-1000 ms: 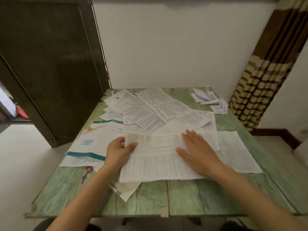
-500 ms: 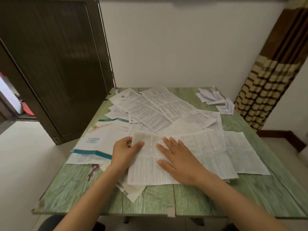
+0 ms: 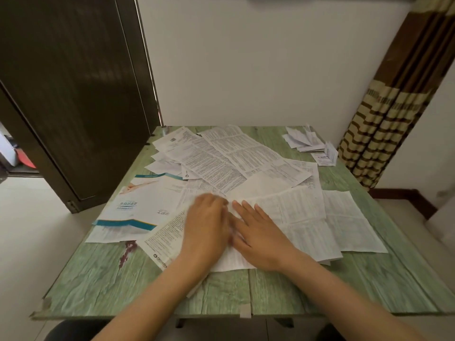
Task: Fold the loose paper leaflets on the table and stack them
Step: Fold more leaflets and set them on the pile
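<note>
A white printed leaflet point(image 3: 298, 217) lies at the near middle of the green table point(image 3: 221, 294). My right hand point(image 3: 258, 235) rests flat on it, fingers straight and spread. My left hand point(image 3: 206, 225), blurred by motion, sits right beside the right hand with its fingers curled over the leaflet's left part, which is folded towards the middle. Several loose unfolded leaflets point(image 3: 221, 161) overlap across the middle and back of the table. A small pile of folded leaflets point(image 3: 304, 141) lies at the far right corner, with one more folded piece point(image 3: 326, 157) next to it.
A blue and white brochure point(image 3: 138, 205) lies at the left of the table, another printed sheet point(image 3: 167, 235) beside my left hand. A dark door point(image 3: 73, 94) stands at the left, a striped curtain point(image 3: 384, 124) at the right, a white wall behind.
My left hand has swept to the right with the leaflet's left edge, uncovering the sheet beneath. My right hand slid left along the leaflet, and the two hands now lie side by side.
</note>
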The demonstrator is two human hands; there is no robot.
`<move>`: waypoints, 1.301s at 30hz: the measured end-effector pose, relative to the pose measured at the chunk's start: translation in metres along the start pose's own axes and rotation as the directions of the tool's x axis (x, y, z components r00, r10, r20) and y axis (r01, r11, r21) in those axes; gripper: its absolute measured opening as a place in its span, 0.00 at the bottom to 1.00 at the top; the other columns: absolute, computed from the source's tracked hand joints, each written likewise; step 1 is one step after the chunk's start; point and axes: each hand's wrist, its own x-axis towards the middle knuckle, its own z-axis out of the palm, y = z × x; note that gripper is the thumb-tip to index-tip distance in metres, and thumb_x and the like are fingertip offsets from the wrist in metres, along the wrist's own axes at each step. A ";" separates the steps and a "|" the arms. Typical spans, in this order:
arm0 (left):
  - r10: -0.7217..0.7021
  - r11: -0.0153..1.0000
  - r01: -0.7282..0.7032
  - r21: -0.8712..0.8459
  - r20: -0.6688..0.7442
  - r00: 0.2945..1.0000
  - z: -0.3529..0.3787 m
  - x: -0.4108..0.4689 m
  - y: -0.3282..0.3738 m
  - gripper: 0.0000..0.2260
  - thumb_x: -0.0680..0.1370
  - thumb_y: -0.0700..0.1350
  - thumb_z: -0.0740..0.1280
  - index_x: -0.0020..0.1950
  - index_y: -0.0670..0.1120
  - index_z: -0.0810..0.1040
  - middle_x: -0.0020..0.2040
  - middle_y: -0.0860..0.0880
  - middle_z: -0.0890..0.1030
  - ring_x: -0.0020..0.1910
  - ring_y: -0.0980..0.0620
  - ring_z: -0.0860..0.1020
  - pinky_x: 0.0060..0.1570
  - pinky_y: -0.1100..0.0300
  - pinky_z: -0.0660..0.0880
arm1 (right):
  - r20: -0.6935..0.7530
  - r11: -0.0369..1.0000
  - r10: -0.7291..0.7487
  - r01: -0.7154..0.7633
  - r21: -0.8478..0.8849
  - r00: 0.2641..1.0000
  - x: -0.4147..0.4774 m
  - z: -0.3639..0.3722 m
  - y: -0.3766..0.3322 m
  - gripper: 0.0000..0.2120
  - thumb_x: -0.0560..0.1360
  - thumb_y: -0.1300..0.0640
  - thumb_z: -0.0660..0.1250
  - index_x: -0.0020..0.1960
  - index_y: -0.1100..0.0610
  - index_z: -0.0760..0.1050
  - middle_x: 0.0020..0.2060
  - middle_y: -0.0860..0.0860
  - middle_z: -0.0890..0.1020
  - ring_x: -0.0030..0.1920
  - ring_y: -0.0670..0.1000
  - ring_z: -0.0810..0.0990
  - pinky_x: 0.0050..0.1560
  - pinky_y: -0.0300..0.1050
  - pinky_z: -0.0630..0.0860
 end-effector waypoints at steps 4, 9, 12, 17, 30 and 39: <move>0.031 0.999 -0.036 0.021 0.194 0.981 0.024 -0.014 -0.003 0.23 0.78 0.49 0.48 0.63 0.42 0.76 0.62 0.44 0.78 0.62 0.45 0.76 0.63 0.55 0.67 | -0.015 1.000 0.002 -0.003 -0.013 1.000 0.002 0.000 0.000 0.25 0.83 0.51 0.42 0.78 0.56 0.42 0.77 0.50 0.40 0.75 0.45 0.35 0.73 0.41 0.31; -0.067 0.991 0.031 0.132 0.278 0.958 0.031 -0.014 -0.011 0.40 0.70 0.59 0.31 0.75 0.44 0.60 0.77 0.46 0.58 0.76 0.50 0.55 0.72 0.59 0.48 | 0.010 0.999 0.052 -0.052 -0.011 0.999 -0.006 -0.004 0.012 0.27 0.83 0.47 0.43 0.77 0.54 0.39 0.77 0.48 0.39 0.75 0.44 0.35 0.71 0.38 0.30; -0.066 0.992 0.039 0.123 0.228 0.972 0.034 -0.014 -0.010 0.37 0.73 0.58 0.35 0.73 0.42 0.65 0.74 0.44 0.63 0.74 0.47 0.61 0.72 0.56 0.52 | 0.032 0.992 0.130 -0.130 -0.010 0.991 -0.018 -0.008 0.031 0.29 0.82 0.43 0.43 0.77 0.54 0.38 0.76 0.48 0.38 0.75 0.44 0.34 0.72 0.40 0.31; -0.095 0.988 0.059 0.145 0.261 0.961 0.033 -0.014 -0.008 0.41 0.69 0.59 0.31 0.76 0.45 0.60 0.77 0.47 0.58 0.76 0.50 0.55 0.73 0.59 0.47 | 0.031 0.976 0.217 -0.217 0.003 0.976 -0.036 -0.013 0.053 0.32 0.81 0.40 0.43 0.77 0.53 0.36 0.76 0.47 0.36 0.74 0.43 0.34 0.72 0.39 0.32; -0.112 0.984 0.069 0.163 0.273 0.955 0.029 -0.015 -0.005 0.42 0.68 0.60 0.30 0.76 0.46 0.57 0.77 0.48 0.56 0.76 0.52 0.53 0.72 0.61 0.45 | -0.010 0.945 0.327 -0.327 -0.023 0.945 -0.057 -0.024 0.084 0.33 0.79 0.38 0.42 0.77 0.53 0.37 0.76 0.47 0.38 0.75 0.43 0.37 0.71 0.39 0.34; -0.093 0.988 0.062 0.142 0.229 0.969 0.033 -0.016 -0.008 0.39 0.71 0.60 0.35 0.74 0.42 0.64 0.75 0.45 0.62 0.75 0.48 0.59 0.72 0.57 0.50 | -0.045 0.902 0.402 -0.404 -0.153 0.915 -0.064 -0.043 0.105 0.29 0.81 0.40 0.45 0.78 0.51 0.49 0.77 0.49 0.50 0.77 0.49 0.46 0.74 0.46 0.41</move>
